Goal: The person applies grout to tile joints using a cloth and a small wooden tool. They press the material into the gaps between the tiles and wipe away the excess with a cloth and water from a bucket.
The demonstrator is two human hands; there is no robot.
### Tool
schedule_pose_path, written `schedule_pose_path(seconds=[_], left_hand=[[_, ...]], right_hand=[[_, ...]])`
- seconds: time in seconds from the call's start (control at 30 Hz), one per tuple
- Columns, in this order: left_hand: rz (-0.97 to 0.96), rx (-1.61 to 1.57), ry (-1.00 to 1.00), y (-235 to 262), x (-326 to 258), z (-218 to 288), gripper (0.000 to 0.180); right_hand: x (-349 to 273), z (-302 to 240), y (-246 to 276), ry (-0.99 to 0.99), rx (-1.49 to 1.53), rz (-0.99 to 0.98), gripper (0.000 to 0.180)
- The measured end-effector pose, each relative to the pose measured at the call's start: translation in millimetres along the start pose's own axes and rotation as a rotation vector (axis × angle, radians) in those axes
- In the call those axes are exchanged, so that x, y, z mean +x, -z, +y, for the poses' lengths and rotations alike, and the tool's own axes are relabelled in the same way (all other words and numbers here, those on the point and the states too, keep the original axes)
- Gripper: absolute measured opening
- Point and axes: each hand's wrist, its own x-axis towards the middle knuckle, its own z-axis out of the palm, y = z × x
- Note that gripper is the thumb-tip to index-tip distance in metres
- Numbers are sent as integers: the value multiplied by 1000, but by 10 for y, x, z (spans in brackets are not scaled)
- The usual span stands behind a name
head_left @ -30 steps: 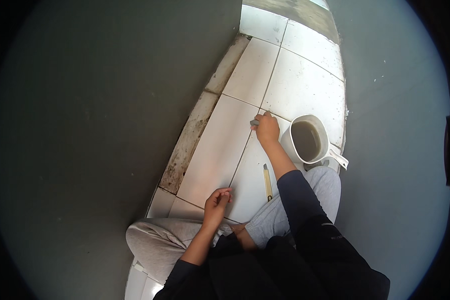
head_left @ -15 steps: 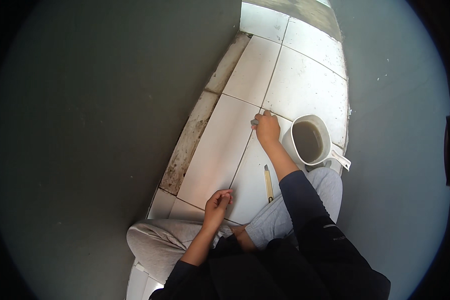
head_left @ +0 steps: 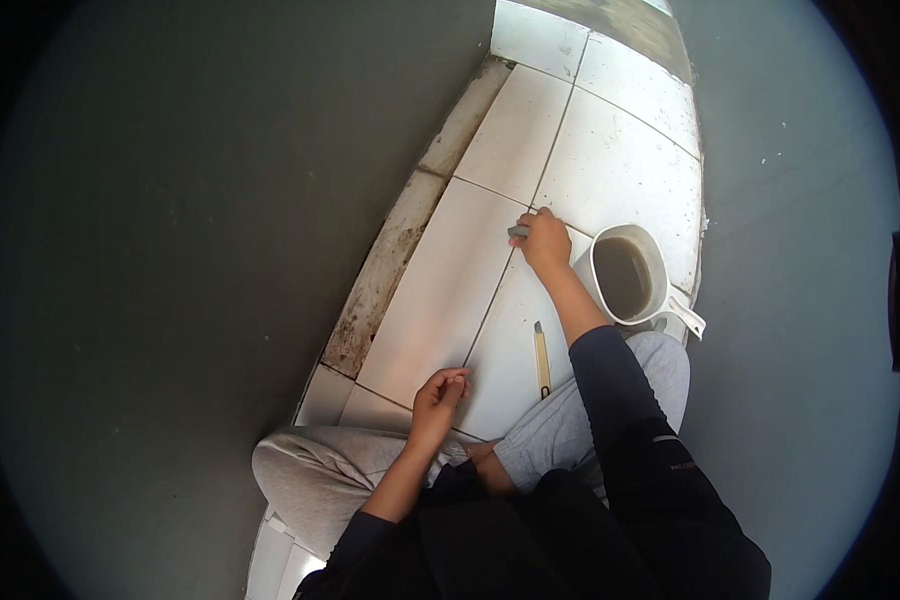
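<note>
My right hand is closed on a small grey piece, perhaps a wad of cloth or putty; its kind is not clear. It presses down close to a joint between the white floor tiles. Nearer to me, my left hand hovers by the lower end of the same joint, fingers curled and thumb against them; whatever they may hold is hidden. A utility knife with a yellow handle lies on the tile between my forearms. Right of my right forearm stands a white water dipper with murky brown liquid inside.
A dark grey wall closes off the left side, and a blue-grey wall the right. Along the left wall runs a strip of dirty, uncovered floor. My crossed legs in grey trousers border the near edge.
The whole view has shifted slightly. My right hand stays near the tile joint with the grey piece, which shows a little more now. My left hand has hardly moved.
</note>
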Motion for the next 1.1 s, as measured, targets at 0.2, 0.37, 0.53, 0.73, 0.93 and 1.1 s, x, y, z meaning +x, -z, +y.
schedule_pose_path(seconds=[0.2,0.37,0.53,0.73,0.93,1.1], left_hand=[[12,-2,-27,8,45,-87,20],[20,10,-62,70,27,-118,19],[14,3,-73,10,80,-112,18],[130,-100,-83,78,69,-104,19],[204,-111,-128,43,84,-82,20],[214,-139,-145,103,96,-107,20]], right_hand=[[242,64,30,-69,-33,163,23],[-114,-162,81,-7,-16,-76,29],[246,215,120,-52,-1,62,32],[-417,-219,33,90,-64,-123,34],[-215,19,170,97,-73,8,24],[-348,-154,116,152,-173,-143,32]])
